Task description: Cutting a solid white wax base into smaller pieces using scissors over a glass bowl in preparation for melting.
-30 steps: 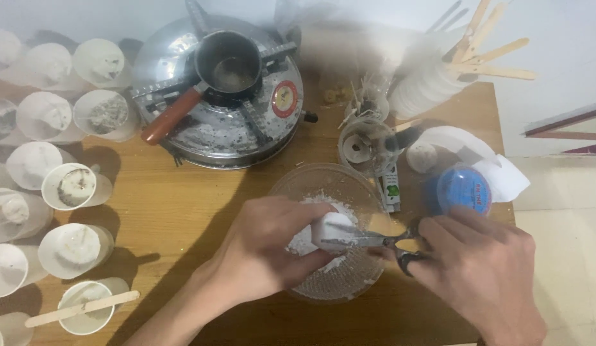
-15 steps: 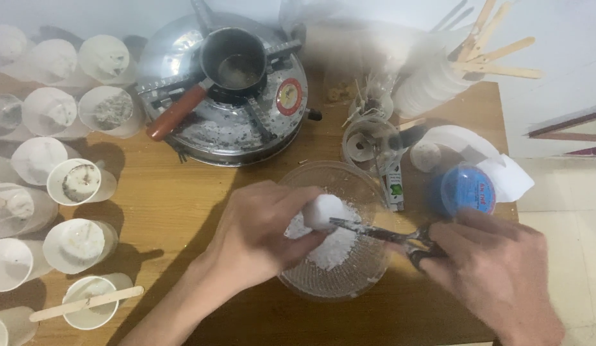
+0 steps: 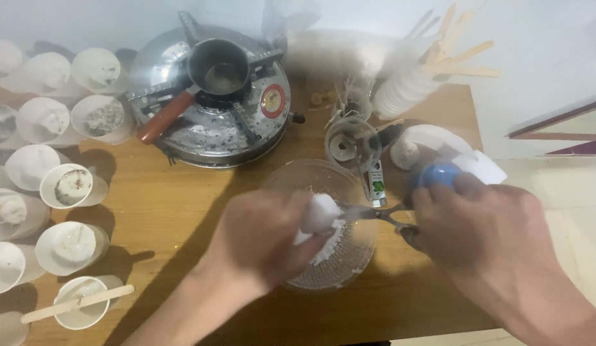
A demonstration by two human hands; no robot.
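Note:
My left hand grips a white waxy chunk over a clear glass bowl that holds white shavings. My right hand holds a pair of scissors by the handles, with the blades pointing left and touching the chunk. Both hands hover above the wooden table, at its front middle.
A round metal stove carries a small pot with a red handle at the back. Many white cups line the left side, one with a wooden stick. A blue-lidded jar, small glass jars, stacked cups and sticks stand at the right.
The view has shifted a little, so everything sits lower left. My right hand has risen and moved in, now covering part of the blue lid. The scissors still work against the chunk.

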